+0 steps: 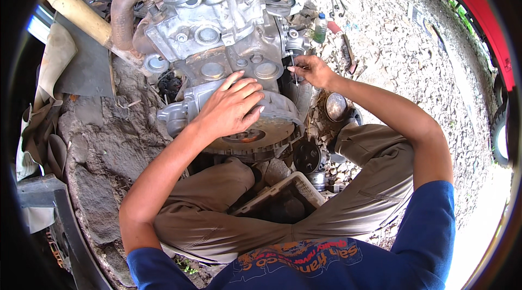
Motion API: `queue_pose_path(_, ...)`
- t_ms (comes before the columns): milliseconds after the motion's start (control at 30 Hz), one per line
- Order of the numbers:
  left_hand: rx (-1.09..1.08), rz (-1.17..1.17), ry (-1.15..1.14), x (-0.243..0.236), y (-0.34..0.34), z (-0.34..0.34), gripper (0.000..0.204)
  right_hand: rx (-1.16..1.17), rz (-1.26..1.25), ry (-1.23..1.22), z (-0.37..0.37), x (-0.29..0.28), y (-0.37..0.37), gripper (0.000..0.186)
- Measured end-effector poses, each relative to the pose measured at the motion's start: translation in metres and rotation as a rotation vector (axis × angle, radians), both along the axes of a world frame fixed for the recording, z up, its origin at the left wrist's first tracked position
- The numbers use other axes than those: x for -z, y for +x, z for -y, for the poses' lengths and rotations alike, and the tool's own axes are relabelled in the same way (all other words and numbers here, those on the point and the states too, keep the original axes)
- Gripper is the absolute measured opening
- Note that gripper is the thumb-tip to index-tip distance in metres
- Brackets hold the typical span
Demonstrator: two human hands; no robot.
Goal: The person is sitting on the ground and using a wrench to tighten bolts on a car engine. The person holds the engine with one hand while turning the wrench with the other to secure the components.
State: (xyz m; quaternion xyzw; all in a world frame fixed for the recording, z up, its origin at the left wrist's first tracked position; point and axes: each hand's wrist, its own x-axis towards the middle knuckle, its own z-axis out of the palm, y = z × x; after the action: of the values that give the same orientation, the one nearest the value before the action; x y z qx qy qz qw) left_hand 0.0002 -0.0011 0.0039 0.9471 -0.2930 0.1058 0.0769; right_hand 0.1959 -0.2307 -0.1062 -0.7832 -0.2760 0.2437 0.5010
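A large grey metal engine (190,29) stands before me, its round flywheel (261,127) facing my lap. My left hand (234,106) lies on the upper edge of the flywheel housing, palm down and fingers spread, holding nothing. At the engine's right side, my right hand (311,71) pinches a slim metal rod-like tool (294,62) between thumb and fingers. The tool stands roughly upright beside a small round fitting (294,34) on the engine. Its lower end and whatever it touches are too small to make out.
Between my legs sits a dirty pale tray (312,192), with a dark cylindrical part (308,158) beside it. A green bottle (320,28) and a hammer-like tool (348,53) lie on the gravel at right. A bamboo pole (76,10) leans at left above rough rock (98,181). A red vehicle (484,12) stands far right.
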Motion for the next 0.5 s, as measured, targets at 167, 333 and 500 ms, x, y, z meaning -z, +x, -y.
queue_pose_path(167,0.006,0.006,0.001,-0.001,0.001,0.001,0.024,-0.088,0.252,0.002,-0.002,0.015,0.011,0.032)
queue_pose_path(333,0.008,0.005,-0.001,-0.001,0.003,0.004,0.024,-0.108,0.284,0.060,-0.005,0.023,0.013,0.031)
queue_pose_path(500,-0.010,-0.004,0.004,-0.002,-0.001,0.001,0.025,-0.215,-0.264,-0.031,-0.004,-0.028,0.012,0.037)
